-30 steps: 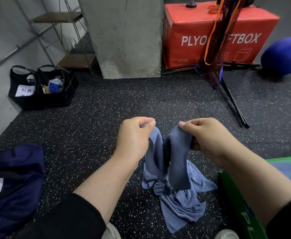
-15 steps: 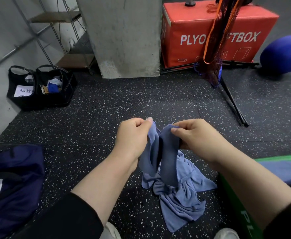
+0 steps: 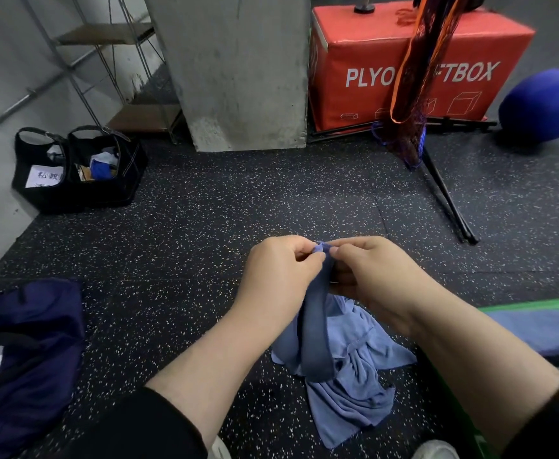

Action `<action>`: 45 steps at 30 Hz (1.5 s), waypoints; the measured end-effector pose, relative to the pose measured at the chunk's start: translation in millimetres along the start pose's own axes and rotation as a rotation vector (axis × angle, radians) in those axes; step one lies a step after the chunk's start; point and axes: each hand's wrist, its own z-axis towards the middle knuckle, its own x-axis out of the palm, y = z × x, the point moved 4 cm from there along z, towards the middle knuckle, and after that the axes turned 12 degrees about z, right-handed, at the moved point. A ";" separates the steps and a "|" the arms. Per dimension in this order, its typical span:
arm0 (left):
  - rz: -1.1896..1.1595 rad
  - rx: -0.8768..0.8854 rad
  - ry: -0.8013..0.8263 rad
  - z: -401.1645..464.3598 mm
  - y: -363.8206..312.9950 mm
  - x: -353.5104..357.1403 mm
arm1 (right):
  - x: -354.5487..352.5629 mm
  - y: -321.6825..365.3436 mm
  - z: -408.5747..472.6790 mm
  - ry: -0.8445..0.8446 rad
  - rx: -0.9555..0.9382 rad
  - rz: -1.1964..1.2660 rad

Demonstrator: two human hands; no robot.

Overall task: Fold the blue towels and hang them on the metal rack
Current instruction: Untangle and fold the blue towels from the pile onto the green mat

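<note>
A blue towel (image 3: 344, 376) hangs from both hands in the middle of the view, its lower part crumpled on the speckled black floor. My left hand (image 3: 276, 279) and my right hand (image 3: 376, 276) pinch its top edge together, thumbs almost touching, with a strip of cloth drooping in a loop between them. A metal wire rack (image 3: 112, 71) with wooden shelves stands at the back left against the wall, well away from the hands.
Two black bags (image 3: 76, 167) sit below the rack. A concrete pillar (image 3: 235, 67), a red plyo box (image 3: 414, 61), a black stand (image 3: 443, 190) with netting and a blue ball (image 3: 543, 104) line the back. A navy bag (image 3: 23, 359) lies left; a green-edged mat (image 3: 533, 323) right.
My two hands have come together, bringing the two held parts of the towel's edge from apart to touching. The towel's hanging part has narrowed into one loop.
</note>
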 end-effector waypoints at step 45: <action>0.535 0.079 0.264 -28.1 39.1 -55.7 | -36.7 42.0 -44.9 -0.173 -0.396 -0.999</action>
